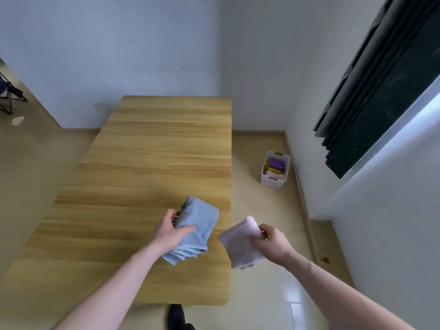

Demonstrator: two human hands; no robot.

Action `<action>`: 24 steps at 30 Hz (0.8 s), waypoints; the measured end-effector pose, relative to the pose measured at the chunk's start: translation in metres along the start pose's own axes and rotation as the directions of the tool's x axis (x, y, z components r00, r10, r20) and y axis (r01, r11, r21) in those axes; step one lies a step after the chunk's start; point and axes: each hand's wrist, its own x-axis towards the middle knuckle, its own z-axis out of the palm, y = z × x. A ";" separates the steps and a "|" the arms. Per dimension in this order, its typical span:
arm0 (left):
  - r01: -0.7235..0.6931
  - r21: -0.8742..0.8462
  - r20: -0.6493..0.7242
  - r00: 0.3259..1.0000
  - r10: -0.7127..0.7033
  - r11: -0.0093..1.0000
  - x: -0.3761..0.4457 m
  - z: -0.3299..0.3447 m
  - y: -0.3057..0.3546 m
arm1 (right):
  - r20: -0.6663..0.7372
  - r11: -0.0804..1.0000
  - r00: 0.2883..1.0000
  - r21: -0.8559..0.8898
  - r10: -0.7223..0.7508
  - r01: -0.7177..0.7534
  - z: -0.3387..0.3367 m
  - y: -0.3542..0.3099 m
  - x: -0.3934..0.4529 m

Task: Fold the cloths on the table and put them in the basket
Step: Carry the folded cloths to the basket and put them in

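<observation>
Table (154, 151): hands grip blue cloth (200, 220), pink cloth (240, 244)

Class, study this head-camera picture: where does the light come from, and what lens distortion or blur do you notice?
Head view: daylight enters at the window on the right beside the dark curtain; wide-angle bending bows the walls and the table; the blue cloth and pink cloth look slightly soft.

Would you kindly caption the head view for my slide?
Left hand holds a folded blue cloth, right hand a pink cloth; basket awaits.
</observation>
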 end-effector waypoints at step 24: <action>-0.059 -0.071 0.103 0.992 0.066 0.996 0.065 0.092 0.143 | -0.130 0.996 0.989 0.054 0.074 -0.067 -0.152 0.027 0.075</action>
